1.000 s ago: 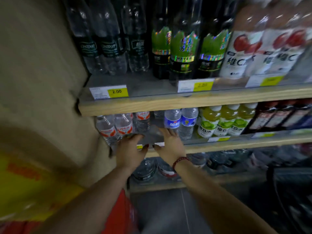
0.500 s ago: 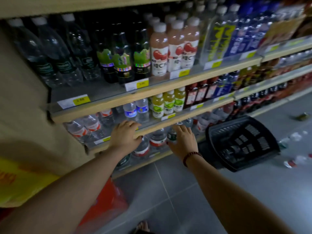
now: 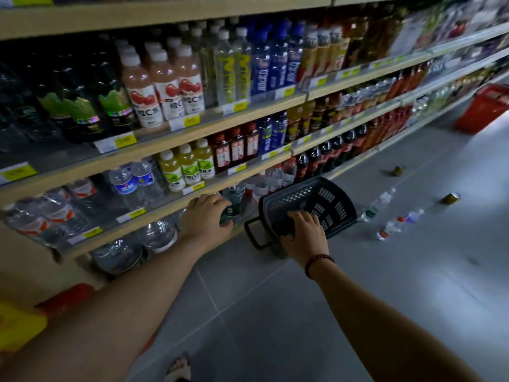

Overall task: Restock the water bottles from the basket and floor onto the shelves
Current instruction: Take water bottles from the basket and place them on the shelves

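I am seeing left hand (image 3: 205, 217) fingers curling against a shelf bottle (image 3: 234, 198), right hand (image 3: 304, 235) fingers curling inside black basket (image 3: 330, 199), both grips untellable, loose bottles (image 3: 378, 204) lying on floor (image 3: 358, 285) beyond.

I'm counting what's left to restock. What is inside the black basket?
The black basket shows only bare lattice walls and bottom in its far half. The right hand reaches in and covers the near, dark part, so any bottles there are hidden.
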The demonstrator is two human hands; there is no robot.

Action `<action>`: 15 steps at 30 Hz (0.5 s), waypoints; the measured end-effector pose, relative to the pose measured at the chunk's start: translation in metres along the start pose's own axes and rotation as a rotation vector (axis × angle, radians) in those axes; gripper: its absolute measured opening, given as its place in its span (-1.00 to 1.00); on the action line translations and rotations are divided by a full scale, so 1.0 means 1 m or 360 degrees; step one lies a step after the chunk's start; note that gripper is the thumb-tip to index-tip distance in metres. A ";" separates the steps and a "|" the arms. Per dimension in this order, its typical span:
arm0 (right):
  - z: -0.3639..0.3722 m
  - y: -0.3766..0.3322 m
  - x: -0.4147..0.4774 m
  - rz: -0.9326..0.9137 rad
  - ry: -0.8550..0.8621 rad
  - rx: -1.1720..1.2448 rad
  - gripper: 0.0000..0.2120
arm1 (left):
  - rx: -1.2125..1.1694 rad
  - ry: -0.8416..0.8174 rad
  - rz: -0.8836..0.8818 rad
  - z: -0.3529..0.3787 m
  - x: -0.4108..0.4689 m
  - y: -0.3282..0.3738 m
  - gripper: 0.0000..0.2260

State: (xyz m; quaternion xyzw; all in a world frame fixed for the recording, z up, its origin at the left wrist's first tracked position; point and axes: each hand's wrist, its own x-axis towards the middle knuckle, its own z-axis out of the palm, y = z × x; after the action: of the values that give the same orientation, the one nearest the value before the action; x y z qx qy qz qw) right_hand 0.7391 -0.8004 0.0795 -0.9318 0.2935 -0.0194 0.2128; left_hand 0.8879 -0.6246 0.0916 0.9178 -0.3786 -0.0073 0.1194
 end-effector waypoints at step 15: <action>-0.036 0.120 0.091 0.0217 0.0077 0.0133 -0.41 | -0.0069 -0.0020 0.0212 0.037 0.147 0.100 -0.62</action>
State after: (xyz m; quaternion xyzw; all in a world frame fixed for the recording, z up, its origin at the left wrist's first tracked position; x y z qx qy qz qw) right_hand 0.7443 -0.9534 0.0557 -0.8992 0.3603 -0.0397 0.2453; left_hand 0.9200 -0.8033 0.0893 0.8877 -0.4394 -0.0132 0.1372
